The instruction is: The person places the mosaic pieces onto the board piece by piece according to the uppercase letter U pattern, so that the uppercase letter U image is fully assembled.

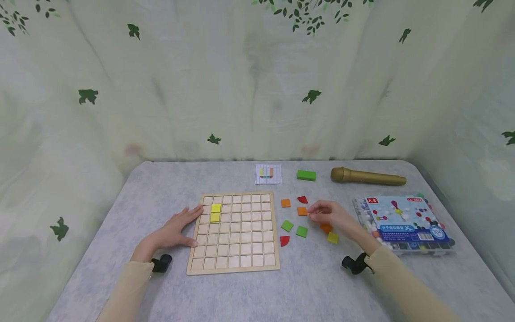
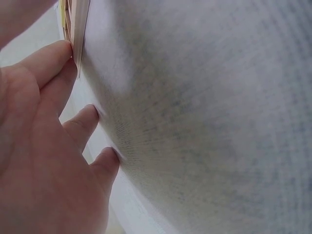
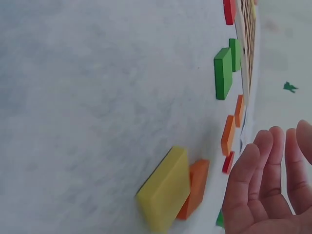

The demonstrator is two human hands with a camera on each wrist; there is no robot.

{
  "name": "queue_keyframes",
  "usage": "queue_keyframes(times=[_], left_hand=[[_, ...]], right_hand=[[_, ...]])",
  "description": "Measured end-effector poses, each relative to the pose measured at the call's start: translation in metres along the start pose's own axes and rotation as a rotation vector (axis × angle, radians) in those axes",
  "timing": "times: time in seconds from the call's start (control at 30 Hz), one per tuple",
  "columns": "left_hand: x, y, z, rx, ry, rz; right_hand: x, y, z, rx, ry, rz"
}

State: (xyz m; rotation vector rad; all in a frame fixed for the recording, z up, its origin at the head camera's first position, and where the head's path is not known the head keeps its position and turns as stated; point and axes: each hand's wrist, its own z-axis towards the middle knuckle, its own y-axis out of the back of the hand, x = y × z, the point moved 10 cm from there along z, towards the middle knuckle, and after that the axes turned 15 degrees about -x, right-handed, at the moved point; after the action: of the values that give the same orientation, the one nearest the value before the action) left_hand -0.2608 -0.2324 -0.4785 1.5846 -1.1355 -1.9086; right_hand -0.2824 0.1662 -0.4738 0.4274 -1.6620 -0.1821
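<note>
A wooden grid board (image 1: 233,271) lies on the table, with two yellow squares (image 1: 215,208) in its upper left cells. My left hand (image 1: 177,230) has its fingers spread and touches the board's left edge. Beyond the board's right side hovers my right hand (image 1: 327,214), fingers loosely bent, fingertips right at an orange square (image 1: 302,211). The right wrist view shows nothing between those fingers. Another orange square (image 3: 194,190) lies partly behind a yellow square (image 3: 165,190) below the hand. Two green squares (image 1: 287,225) and red quarter-round pieces (image 1: 284,241) lie between board and hand.
At the back are a printed pattern card (image 1: 268,180), a green block (image 1: 306,175) and a gold microphone (image 1: 368,177). A clear plastic case (image 1: 406,223) with a blue label and colored balls stands at the right. One more orange square (image 1: 285,203) lies beside the board.
</note>
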Motion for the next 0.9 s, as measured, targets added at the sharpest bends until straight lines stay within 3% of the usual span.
queue_keyframes(times=[0.4, 0.67, 0.9], left_hand=[[-0.001, 0.0, 0.0, 0.002, 0.011, 0.004], [-0.001, 0.001, -0.001, 0.001, 0.004, -0.002], [-0.002, 0.001, 0.0, -0.003, 0.003, -0.006]], right_hand=[[-0.016, 0.028, -0.023, -0.023, -0.025, -0.017], [-0.019, 0.029, -0.03, -0.002, 0.006, -0.084], [-0.025, 0.029, -0.033, -0.06, -0.008, -0.193]])
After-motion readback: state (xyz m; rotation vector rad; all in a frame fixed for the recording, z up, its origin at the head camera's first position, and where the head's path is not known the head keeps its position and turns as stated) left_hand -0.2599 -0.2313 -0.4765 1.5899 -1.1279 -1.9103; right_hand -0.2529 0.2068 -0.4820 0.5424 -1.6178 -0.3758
